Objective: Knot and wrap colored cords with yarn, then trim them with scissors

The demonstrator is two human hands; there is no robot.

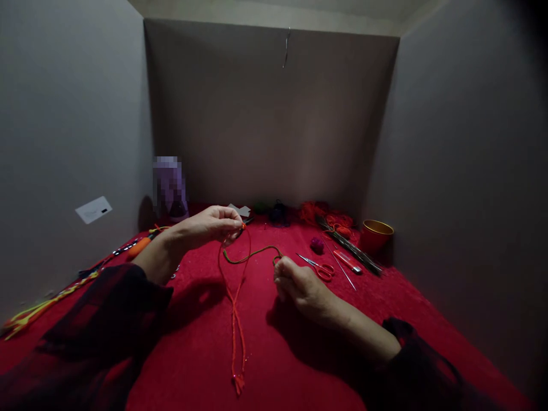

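Observation:
My left hand (212, 222) is raised over the red cloth and pinches the top of a red cord (233, 311). The cord forms a loop below my fingers, crosses itself, and its two strands hang down to frayed ends. An olive-green cord (252, 254) runs from near the red loop across to my right hand (302, 288). That hand is closed around its end, where a small green loop stands out by the thumb. Whether the two cords are joined cannot be made out.
To the right lie orange-handled scissors (324, 272), a red cutter (346, 262), a thin needle (342, 268), a purple yarn ball (317, 245), dark sticks (355, 251) and a red pot (377, 234). Braided cords (55, 299) line the left edge. Grey panels (265, 114) enclose the table.

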